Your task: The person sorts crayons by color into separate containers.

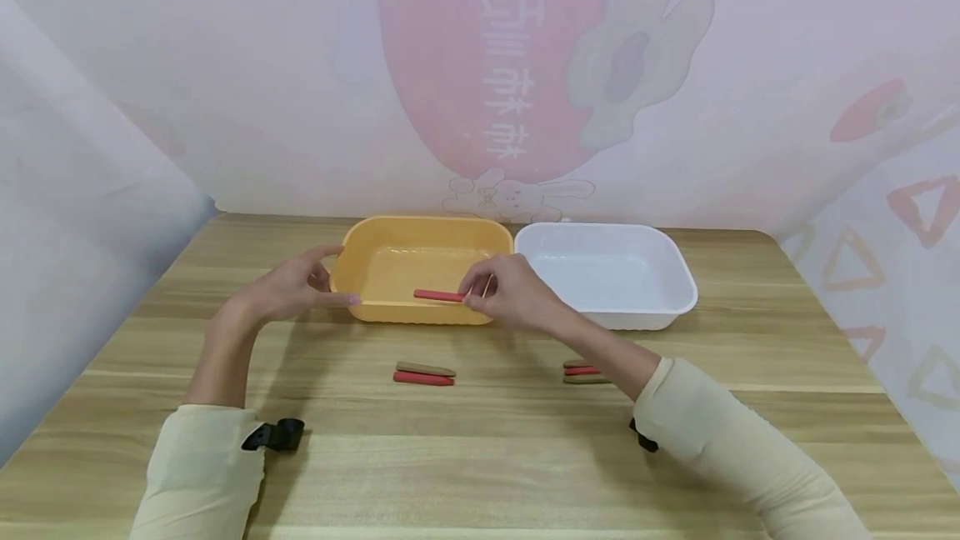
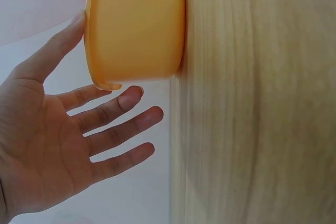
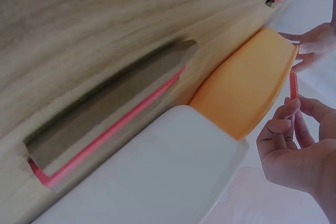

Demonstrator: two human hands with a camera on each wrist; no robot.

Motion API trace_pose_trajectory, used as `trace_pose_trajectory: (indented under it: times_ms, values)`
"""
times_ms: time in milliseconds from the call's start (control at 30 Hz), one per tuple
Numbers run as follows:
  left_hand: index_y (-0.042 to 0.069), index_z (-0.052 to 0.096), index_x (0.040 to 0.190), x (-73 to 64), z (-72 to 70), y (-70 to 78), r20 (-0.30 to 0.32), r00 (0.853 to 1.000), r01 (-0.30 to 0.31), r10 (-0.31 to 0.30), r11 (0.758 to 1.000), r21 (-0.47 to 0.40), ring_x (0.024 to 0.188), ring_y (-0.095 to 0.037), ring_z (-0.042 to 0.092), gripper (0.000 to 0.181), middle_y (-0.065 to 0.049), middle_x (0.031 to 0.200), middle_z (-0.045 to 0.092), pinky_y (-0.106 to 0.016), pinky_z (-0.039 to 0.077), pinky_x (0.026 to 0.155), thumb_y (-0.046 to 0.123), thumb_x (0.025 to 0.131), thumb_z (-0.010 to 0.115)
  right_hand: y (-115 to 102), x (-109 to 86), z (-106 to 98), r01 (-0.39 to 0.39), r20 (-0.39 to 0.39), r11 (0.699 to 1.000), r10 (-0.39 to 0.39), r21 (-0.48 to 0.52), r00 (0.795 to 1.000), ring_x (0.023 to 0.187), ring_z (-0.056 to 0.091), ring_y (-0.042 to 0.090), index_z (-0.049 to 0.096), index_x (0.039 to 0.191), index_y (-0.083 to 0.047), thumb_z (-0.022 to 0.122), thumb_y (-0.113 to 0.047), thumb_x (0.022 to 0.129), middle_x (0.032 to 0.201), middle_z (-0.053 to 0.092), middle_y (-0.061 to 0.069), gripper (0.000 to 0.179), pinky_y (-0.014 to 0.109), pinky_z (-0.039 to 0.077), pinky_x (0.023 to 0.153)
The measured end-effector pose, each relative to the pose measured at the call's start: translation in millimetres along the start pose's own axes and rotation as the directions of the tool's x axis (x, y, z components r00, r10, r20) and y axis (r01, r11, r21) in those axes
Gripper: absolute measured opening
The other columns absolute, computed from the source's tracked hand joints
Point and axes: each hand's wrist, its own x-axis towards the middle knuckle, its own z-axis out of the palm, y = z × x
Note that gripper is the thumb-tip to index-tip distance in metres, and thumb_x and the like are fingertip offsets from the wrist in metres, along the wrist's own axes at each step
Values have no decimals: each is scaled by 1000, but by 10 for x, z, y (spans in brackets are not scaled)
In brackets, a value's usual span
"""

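My right hand [image 1: 510, 290] pinches a red crayon [image 1: 435, 295] between thumb and fingertips, above the front part of the yellow basin [image 1: 420, 314]. In the right wrist view, the crayon [image 3: 293, 84] points up from the fingertips. At the basin's left end is my left hand [image 1: 288, 286]. Its thumb [image 2: 63, 45] lies along the rim, and the forefinger touches the basin's end, while the other fingers spread out loosely. In front of the yellow basin lie a brown crayon [image 1: 423, 368] and a red crayon [image 1: 422, 378], side by side.
A white basin [image 1: 637, 320] stands against the yellow one on its right. In front of it lie brown crayons [image 1: 588, 380] with a red crayon [image 1: 581, 371] between them, partly behind the right forearm. A printed cloth [image 1: 300, 107] hangs behind the wooden table [image 1: 420, 473].
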Motion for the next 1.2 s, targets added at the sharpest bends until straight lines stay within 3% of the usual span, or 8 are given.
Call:
trace_pose_trajectory:
  times_ms: [333, 567, 967, 1200]
  values:
    - [8, 23, 148, -20, -1, -4, 5, 1000, 14, -14, 1000, 12, 80, -26, 52, 94, -14, 90, 54, -36, 45, 69, 43, 78, 76, 54, 79, -54, -31, -21, 999, 30, -18, 999, 59, 56, 15, 72, 86, -5, 69, -7, 84, 68, 63, -2, 4, 24, 45, 55]
    - [4, 20, 149, -16, -8, 14, 19, 1000, -8, 8, 1000, 0, 78, -24, 51, 94, -13, 89, 53, -34, 43, 65, 40, 80, 75, 108, 152, -104, -40, -50, 999, 39, -25, 998, 57, 55, 14, 73, 86, -4, 69, -7, 84, 67, 63, 0, 5, 25, 45, 52]
    - [8, 22, 148, -38, -5, -6, 27, 999, -24, 24, 999, -27, 79, -30, 53, 91, -15, 87, 55, -39, 45, 67, 41, 81, 74, 161, 387, -88, -53, -47, 998, 52, -27, 998, 57, 59, 14, 73, 86, -7, 69, -8, 85, 71, 65, 3, 5, 26, 47, 50]
    - [8, 20, 149, -46, -7, -9, 28, 999, -23, 23, 999, -22, 82, -29, 54, 92, -14, 89, 56, -39, 45, 70, 41, 81, 74, 195, 543, -62, -79, -23, 997, 79, 0, 997, 61, 65, 28, 73, 85, -3, 68, -4, 85, 76, 69, 13, 6, 25, 50, 52]
